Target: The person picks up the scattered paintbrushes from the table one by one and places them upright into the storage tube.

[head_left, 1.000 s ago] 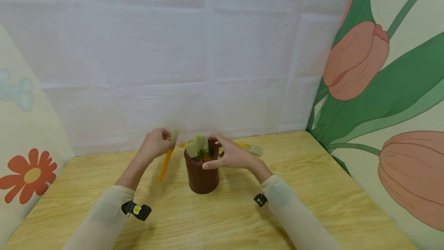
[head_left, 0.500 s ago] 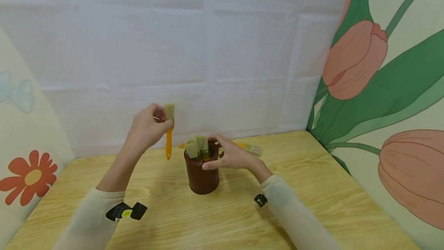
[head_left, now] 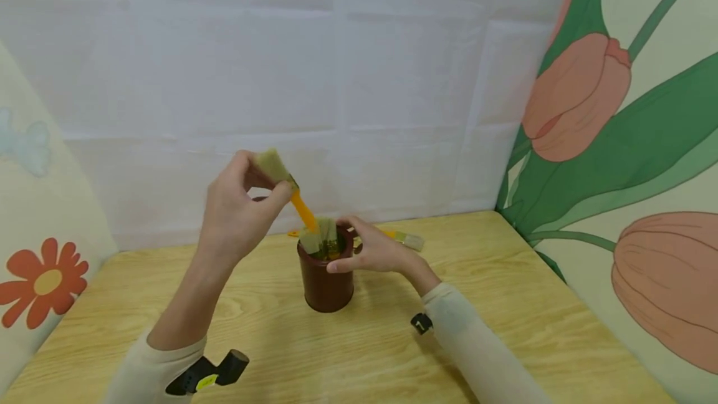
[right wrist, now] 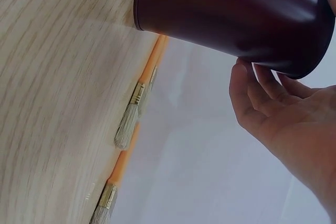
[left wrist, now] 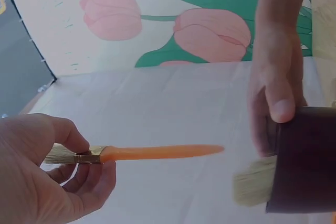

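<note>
My left hand (head_left: 232,214) pinches a paintbrush (head_left: 303,209) at its metal band, bristles up and orange handle slanting down toward a dark brown cup (head_left: 328,285). In the head view the handle tip overlaps the bristles (head_left: 325,235) of the brushes standing in the cup. The left wrist view has thumb and fingers on the band of this paintbrush (left wrist: 163,152). My right hand (head_left: 384,251) holds the upright cup at its rim, thumb on the near side, fingers round the right and back. From the right wrist, several fingertips (right wrist: 239,74) show against the cup wall.
Behind the cup, loose paintbrushes with orange handles lie on the wooden table, one brush (head_left: 412,242) to the right. In the right wrist view a paintbrush (right wrist: 137,94) and another paintbrush (right wrist: 107,198) lie along the back edge. A white sheet (head_left: 224,80) hangs behind the table.
My left hand has lifted the paintbrush, then brought it right and tilted it so the handle points at the cup's mouth. My right hand and the cup have stayed in place.
</note>
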A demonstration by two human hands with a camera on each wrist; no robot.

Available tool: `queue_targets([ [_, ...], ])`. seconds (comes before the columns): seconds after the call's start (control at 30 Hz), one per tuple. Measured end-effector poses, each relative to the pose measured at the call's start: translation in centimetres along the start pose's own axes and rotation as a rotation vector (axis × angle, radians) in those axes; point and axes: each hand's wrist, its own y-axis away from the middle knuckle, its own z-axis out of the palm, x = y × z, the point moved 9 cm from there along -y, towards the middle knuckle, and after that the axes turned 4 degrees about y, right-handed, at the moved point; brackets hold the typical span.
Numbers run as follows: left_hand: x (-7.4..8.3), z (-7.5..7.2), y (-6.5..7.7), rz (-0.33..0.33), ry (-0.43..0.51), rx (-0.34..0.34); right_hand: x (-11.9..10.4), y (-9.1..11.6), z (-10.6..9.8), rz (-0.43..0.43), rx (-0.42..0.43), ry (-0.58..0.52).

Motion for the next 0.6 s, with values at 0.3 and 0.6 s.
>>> queue_targets([
  [0.3, -3.3, 4.3, 0.4, -0.011, 0.031, -0.168, 0.1, -0.1, 0.1, -0.011, -0.004, -0.015],
  [0.6, -6.1, 6.7, 0.6, -0.011, -0.044, -0.227, -0.1, 0.0, 0.2, -0.027, -0.009, -0.038],
])
